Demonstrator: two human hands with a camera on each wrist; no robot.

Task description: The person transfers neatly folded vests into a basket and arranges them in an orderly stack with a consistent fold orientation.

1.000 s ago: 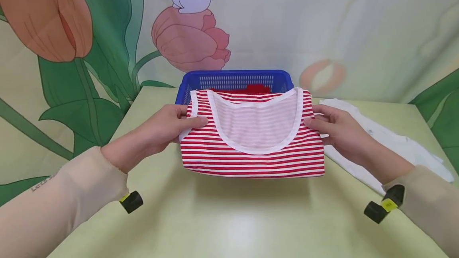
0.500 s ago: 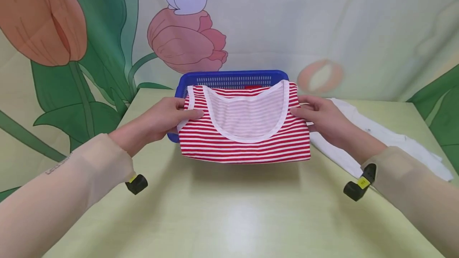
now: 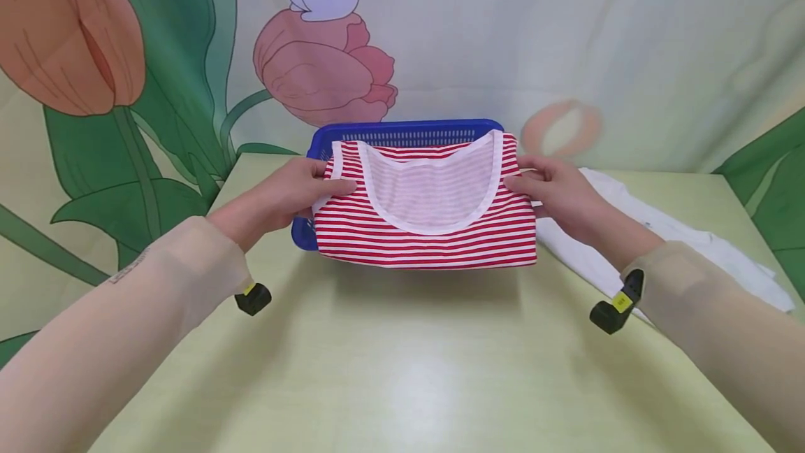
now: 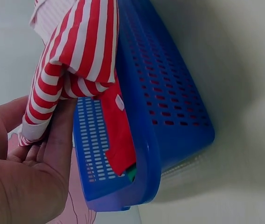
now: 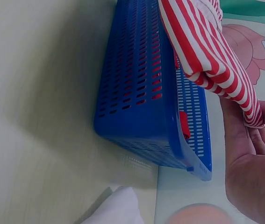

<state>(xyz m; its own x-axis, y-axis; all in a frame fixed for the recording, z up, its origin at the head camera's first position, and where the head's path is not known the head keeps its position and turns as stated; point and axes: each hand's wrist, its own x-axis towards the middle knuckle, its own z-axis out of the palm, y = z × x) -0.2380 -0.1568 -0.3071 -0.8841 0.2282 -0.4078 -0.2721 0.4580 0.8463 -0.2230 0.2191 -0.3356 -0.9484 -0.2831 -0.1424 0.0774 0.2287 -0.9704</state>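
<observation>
A folded red-and-white striped tank top (image 3: pixel 428 247) with white neck trim hangs between my two hands, over a blue plastic basket (image 3: pixel 302 233). My left hand (image 3: pixel 295 191) pinches its left side, thumb on the front and fingers behind. On the opposite side my right hand (image 3: pixel 560 191) grips the cloth the same way. The left wrist view shows red cloth (image 4: pixel 118 126) and a bit of green inside the basket, below the top. In the right wrist view the striped top (image 5: pixel 211 56) is above the basket rim (image 5: pixel 174 112). Most of the basket's inside is hidden in the head view.
A white garment (image 3: pixel 679 229) lies flat on the pale table (image 3: pixel 415 355) at the right, partly behind my right forearm. Behind the basket hangs a curtain (image 3: pixel 465 33) printed with tulips. A small black camera sits at each wrist.
Both hands have moved forward and a little left with the striped top. It now covers more of the basket, and the red cloth inside is hidden from the head view.
</observation>
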